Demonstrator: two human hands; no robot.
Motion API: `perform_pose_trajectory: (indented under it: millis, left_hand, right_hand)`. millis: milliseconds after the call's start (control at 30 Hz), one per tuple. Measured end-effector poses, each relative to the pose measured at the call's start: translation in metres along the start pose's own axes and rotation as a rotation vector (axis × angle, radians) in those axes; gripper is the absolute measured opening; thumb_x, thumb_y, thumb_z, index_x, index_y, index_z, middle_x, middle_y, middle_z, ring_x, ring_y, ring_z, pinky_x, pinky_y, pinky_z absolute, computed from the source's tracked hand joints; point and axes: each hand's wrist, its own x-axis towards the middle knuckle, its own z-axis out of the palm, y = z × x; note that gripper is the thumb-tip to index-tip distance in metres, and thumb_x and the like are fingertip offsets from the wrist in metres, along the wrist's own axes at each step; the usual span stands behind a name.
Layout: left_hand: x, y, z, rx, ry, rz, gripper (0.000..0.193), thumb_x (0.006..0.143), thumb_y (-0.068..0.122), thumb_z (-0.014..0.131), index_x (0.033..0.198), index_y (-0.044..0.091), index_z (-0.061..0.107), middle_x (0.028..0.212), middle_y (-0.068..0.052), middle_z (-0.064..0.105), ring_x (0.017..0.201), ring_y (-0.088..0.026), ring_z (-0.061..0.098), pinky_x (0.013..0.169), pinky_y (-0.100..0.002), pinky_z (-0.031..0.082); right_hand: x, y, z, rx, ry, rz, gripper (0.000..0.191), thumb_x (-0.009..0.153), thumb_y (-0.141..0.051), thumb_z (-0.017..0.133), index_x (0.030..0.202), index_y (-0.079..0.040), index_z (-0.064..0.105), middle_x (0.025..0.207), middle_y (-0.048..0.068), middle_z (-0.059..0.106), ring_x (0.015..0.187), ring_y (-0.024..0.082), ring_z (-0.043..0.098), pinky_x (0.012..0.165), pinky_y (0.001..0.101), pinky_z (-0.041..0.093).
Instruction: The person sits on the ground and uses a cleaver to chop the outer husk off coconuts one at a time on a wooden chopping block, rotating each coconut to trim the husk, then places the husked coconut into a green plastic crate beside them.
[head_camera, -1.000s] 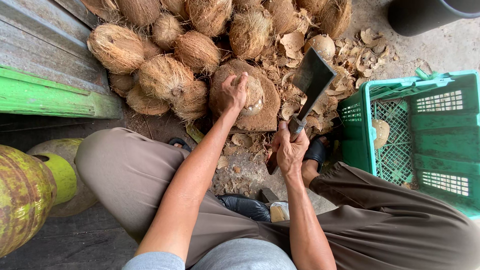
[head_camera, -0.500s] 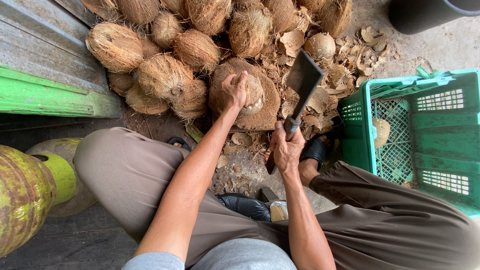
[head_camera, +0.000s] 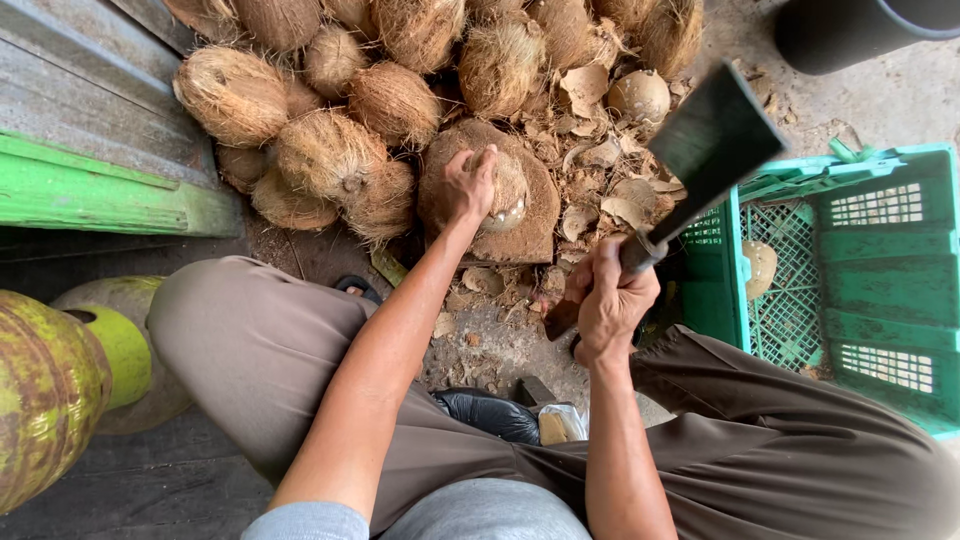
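Seated above a green crate (head_camera: 850, 290) and scattered husk scraps (head_camera: 600, 190), the right hand (head_camera: 610, 300) grips a raised cleaver (head_camera: 710, 140); the left hand (head_camera: 468, 185) clasps a coconut (head_camera: 505, 195) on a wooden block (head_camera: 535, 235), husked coconuts (head_camera: 330, 150) piled beyond.

Ground (head_camera: 500, 345): bare dirt and concrete, littered with husk scraps (head_camera: 600, 180). Pile of husked coconuts (head_camera: 330, 100) along top edge. Green crate (head_camera: 860, 270) at right, mesh walls, one pale piece (head_camera: 760, 268) inside. Dark bucket (head_camera: 850, 30) at top right on grey concrete. Left: grey metal sheet (head_camera: 70, 90), green painted plank (head_camera: 100, 195) below it. Green-yellow coconuts (head_camera: 40, 390) at lower left on dark boards. Soft daylight, no hard shadows.
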Motion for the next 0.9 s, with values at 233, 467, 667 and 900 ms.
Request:
perform_pose_trajectory:
  millis: [233, 467, 667, 900]
  left_hand:
    - [-0.014, 0.014, -0.018, -0.087, -0.034, -0.05, 0.06, 0.087, 0.071, 0.049, 0.116, 0.02, 0.063, 0.085, -0.005, 0.068, 0.056, -0.016, 0.059, 0.041, -0.035, 0.041]
    - [-0.011, 0.01, -0.017, -0.087, -0.012, -0.027, 0.044, 0.096, 0.059, 0.052, 0.102, 0.018, 0.069, 0.084, -0.004, 0.066, 0.058, -0.013, 0.053, 0.046, -0.034, 0.04]
    - [-0.006, 0.0, 0.001, -0.329, 0.019, 0.186, 0.048, 0.095, 0.06, 0.054, 0.091, 0.014, 0.065, 0.078, -0.003, 0.058, 0.065, -0.016, 0.053, 0.061, -0.039, 0.046]
    - [-0.005, -0.004, -0.002, -0.339, 0.061, 0.228, 0.058, 0.087, 0.07, 0.056, 0.094, 0.014, 0.068, 0.082, 0.001, 0.064, 0.08, -0.017, 0.061, 0.077, -0.042, 0.05]
  right_hand:
    - [-0.005, 0.044, 0.02, -0.538, -0.165, 0.394, 0.023, 0.106, -0.023, 0.065, 0.089, -0.007, 0.061, 0.064, -0.003, 0.055, 0.05, 0.004, 0.047, 0.041, 0.0234, 0.04]
    - [-0.009, 0.04, 0.003, -0.194, -0.078, 0.097, 0.022, 0.105, -0.023, 0.065, 0.089, -0.008, 0.06, 0.063, -0.002, 0.055, 0.05, 0.006, 0.051, 0.043, 0.0247, 0.04]
    - [0.002, 0.056, 0.011, -0.718, -0.229, 0.558, 0.037, 0.106, -0.029, 0.066, 0.077, -0.009, 0.055, 0.06, -0.003, 0.052, 0.046, 0.006, 0.041, 0.038, 0.0243, 0.036]
    - [-0.001, 0.056, -0.005, -0.409, -0.14, 0.135, 0.033, 0.105, -0.035, 0.065, 0.085, -0.011, 0.055, 0.061, -0.004, 0.052, 0.05, 0.01, 0.044, 0.044, 0.0308, 0.034]
